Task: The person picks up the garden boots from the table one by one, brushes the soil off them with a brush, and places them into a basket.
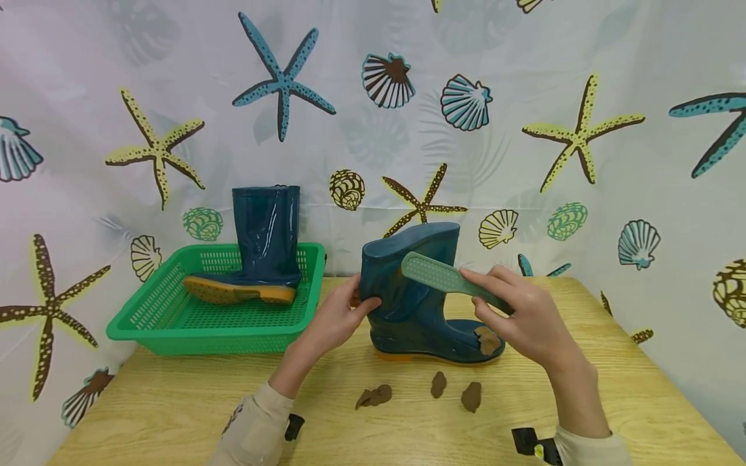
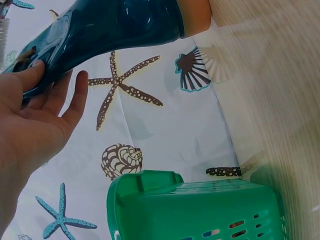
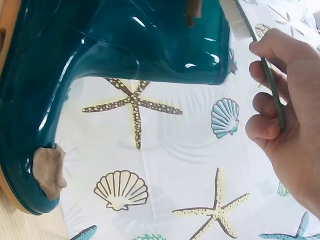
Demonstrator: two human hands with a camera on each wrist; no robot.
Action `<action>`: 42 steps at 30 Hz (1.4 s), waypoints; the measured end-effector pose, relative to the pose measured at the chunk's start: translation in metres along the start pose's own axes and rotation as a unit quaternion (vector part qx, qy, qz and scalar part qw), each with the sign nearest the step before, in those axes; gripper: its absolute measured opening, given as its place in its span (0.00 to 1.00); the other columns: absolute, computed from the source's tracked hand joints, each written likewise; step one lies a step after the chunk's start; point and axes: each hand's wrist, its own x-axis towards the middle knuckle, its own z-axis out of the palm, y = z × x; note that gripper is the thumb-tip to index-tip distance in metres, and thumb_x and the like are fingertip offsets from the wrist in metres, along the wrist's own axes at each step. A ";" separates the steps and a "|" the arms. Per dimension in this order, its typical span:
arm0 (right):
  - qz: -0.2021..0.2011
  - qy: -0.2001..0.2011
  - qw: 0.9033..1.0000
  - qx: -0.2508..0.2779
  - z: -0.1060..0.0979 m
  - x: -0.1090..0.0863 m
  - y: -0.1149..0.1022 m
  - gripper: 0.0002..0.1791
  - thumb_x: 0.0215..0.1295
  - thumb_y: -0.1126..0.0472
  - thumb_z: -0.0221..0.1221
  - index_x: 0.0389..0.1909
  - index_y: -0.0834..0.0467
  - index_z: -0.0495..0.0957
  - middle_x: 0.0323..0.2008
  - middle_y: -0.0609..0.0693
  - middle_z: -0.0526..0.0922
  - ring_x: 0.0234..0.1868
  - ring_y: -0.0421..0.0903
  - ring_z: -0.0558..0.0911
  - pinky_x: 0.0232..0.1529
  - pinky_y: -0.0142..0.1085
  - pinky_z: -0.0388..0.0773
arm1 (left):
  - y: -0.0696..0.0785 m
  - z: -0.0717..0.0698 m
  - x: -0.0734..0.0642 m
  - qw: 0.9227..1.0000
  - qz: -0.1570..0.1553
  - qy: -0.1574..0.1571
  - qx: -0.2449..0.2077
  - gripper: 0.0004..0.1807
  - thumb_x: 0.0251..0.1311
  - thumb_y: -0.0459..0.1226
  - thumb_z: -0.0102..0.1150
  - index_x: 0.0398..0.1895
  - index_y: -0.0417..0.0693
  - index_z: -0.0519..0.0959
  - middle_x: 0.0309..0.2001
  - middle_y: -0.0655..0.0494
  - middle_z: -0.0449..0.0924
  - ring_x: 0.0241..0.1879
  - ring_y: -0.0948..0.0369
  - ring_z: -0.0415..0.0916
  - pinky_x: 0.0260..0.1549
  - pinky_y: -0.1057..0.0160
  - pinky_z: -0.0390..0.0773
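A dark blue rubber rain boot [image 1: 410,330] with a yellow-orange sole is on the table, its toe pointing right. My left hand [image 1: 340,312] grips the back of its shaft, thumb on the near side and fingers behind. In my right hand [image 1: 524,317] is the handle of a pale green brush [image 1: 434,274]. Its white bristles [image 3: 236,19] face the shaft; whether they touch it, I cannot tell. One brown mud-like lump [image 1: 488,341] clings to the boot's toe. Another brown patch [image 3: 193,11] shows on the shaft in the right wrist view.
To the left, a green plastic basket [image 1: 233,331] holds a second blue boot [image 1: 267,233], upright with its orange sole showing. Brown clumps [image 1: 375,395] lie on the wooden table [image 1: 326,430] in front of the boot. A patterned curtain [image 1: 373,149] hangs close behind.
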 end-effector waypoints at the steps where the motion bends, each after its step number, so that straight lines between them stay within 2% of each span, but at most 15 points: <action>1: -0.002 -0.007 1.000 -0.007 0.002 0.001 -0.001 0.27 0.54 0.71 0.66 0.58 0.56 0.82 0.33 0.42 0.76 0.23 0.31 0.62 0.24 0.22 0.58 | 0.000 0.000 0.000 1.000 0.005 -0.002 0.000 0.23 0.70 0.38 0.57 0.66 0.47 0.70 0.54 0.47 0.83 0.49 0.53 0.84 0.50 0.53 0.83; 5: 0.006 -0.037 0.999 -0.021 0.008 0.001 -0.003 0.27 0.55 0.70 0.66 0.58 0.56 0.81 0.35 0.43 0.77 0.23 0.32 0.64 0.23 0.23 0.61 | -0.003 -0.002 -0.001 1.000 0.019 -0.010 0.000 0.24 0.70 0.37 0.57 0.68 0.48 0.69 0.55 0.46 0.82 0.50 0.53 0.84 0.50 0.53 0.83; 10: 0.034 -0.061 0.997 -0.017 0.008 -0.002 -0.003 0.25 0.57 0.69 0.65 0.58 0.54 0.81 0.35 0.42 0.77 0.24 0.31 0.64 0.24 0.27 0.64 | -0.005 -0.002 0.001 1.000 0.024 -0.013 0.003 0.23 0.70 0.37 0.57 0.67 0.47 0.70 0.53 0.46 0.83 0.48 0.53 0.84 0.49 0.53 0.83; 15: 0.058 -0.076 0.995 -0.022 0.004 -0.005 0.000 0.25 0.59 0.68 0.64 0.59 0.52 0.82 0.34 0.39 0.74 0.24 0.30 0.62 0.24 0.27 0.63 | -0.004 0.000 0.002 1.000 0.016 -0.011 0.007 0.23 0.70 0.37 0.57 0.67 0.47 0.70 0.53 0.46 0.83 0.48 0.53 0.84 0.49 0.53 0.83; 23: 0.066 -0.090 0.993 -0.024 -0.001 -0.007 0.001 0.22 0.58 0.67 0.64 0.56 0.52 0.84 0.32 0.37 0.73 0.23 0.30 0.61 0.24 0.26 0.61 | -0.002 0.000 0.000 1.000 0.006 -0.005 0.003 0.22 0.71 0.38 0.57 0.66 0.48 0.70 0.51 0.47 0.84 0.47 0.53 0.85 0.48 0.53 0.83; 26: 0.068 -0.084 0.994 -0.010 -0.004 -0.008 0.001 0.23 0.57 0.68 0.64 0.55 0.53 0.84 0.33 0.37 0.74 0.24 0.30 0.62 0.24 0.27 0.62 | -0.002 0.000 0.000 1.000 0.003 -0.002 0.005 0.22 0.71 0.38 0.57 0.65 0.48 0.71 0.50 0.48 0.84 0.46 0.54 0.85 0.48 0.53 0.83; 29: 0.059 -0.061 0.996 0.006 -0.008 -0.007 0.002 0.25 0.56 0.71 0.65 0.57 0.53 0.83 0.35 0.39 0.77 0.25 0.30 0.64 0.26 0.26 0.63 | -0.001 0.000 0.001 1.000 0.001 0.000 0.009 0.21 0.70 0.39 0.57 0.65 0.48 0.71 0.50 0.48 0.84 0.46 0.54 0.85 0.47 0.54 0.83; 33: 0.047 -0.038 0.998 -0.005 -0.011 -0.006 0.004 0.26 0.54 0.72 0.66 0.56 0.55 0.83 0.34 0.41 0.77 0.25 0.31 0.63 0.25 0.26 0.62 | 0.000 0.000 0.002 1.000 -0.003 0.003 0.011 0.21 0.70 0.39 0.58 0.64 0.48 0.72 0.49 0.49 0.85 0.44 0.55 0.84 0.46 0.54 0.83; 42: 0.053 -0.031 0.998 -0.030 -0.011 -0.007 0.008 0.23 0.54 0.71 0.66 0.54 0.57 0.83 0.33 0.42 0.77 0.23 0.30 0.62 0.24 0.27 0.62 | -0.002 0.000 0.001 1.000 -0.003 0.003 0.004 0.21 0.70 0.38 0.58 0.65 0.48 0.71 0.50 0.48 0.84 0.46 0.55 0.84 0.48 0.54 0.83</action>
